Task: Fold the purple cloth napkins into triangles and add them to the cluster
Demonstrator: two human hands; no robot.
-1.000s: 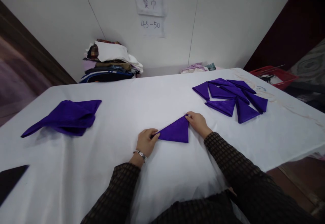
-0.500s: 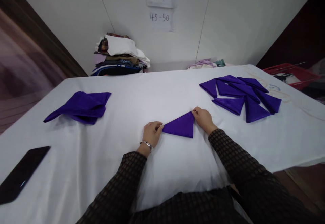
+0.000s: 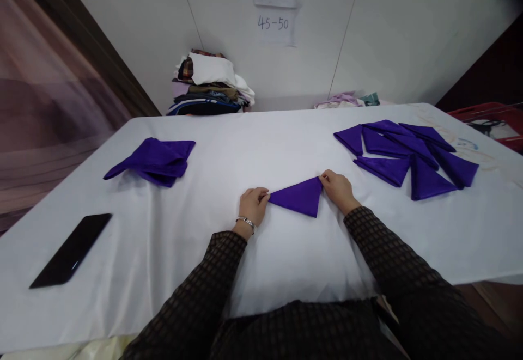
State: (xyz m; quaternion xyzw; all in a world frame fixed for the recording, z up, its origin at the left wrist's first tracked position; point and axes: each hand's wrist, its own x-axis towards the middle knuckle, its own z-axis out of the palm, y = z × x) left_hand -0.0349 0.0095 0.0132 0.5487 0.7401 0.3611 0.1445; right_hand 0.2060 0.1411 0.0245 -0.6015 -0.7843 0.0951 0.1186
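A purple napkin [image 3: 299, 196], folded into a narrow triangle, is stretched between my two hands over the white tablecloth. My left hand [image 3: 253, 207] pinches its pointed left tip between thumb and fingers. At the upper right corner, my right hand [image 3: 338, 190] is closed on the cloth in a pinch. The napkin's lower right corner points down toward me. To the right lie several purple napkins [image 3: 382, 169] folded into similar triangles, some overlapping. A loosely bunched purple cloth [image 3: 153, 159] rests on the left of the table.
A dark phone-like slab [image 3: 71, 251] lies at the left front of the white-covered table [image 3: 237, 147]. Behind the far edge stand a pile of folded clothes [image 3: 214, 85] and some lilac cloth [image 3: 337, 100]. A red basket [image 3: 490, 112] is at the far right.
My view has shifted left, so everything sits farther right in the picture. Both hands keep their pinch on the folded napkin, which looks slightly turned, its lower right corner swung a little left.
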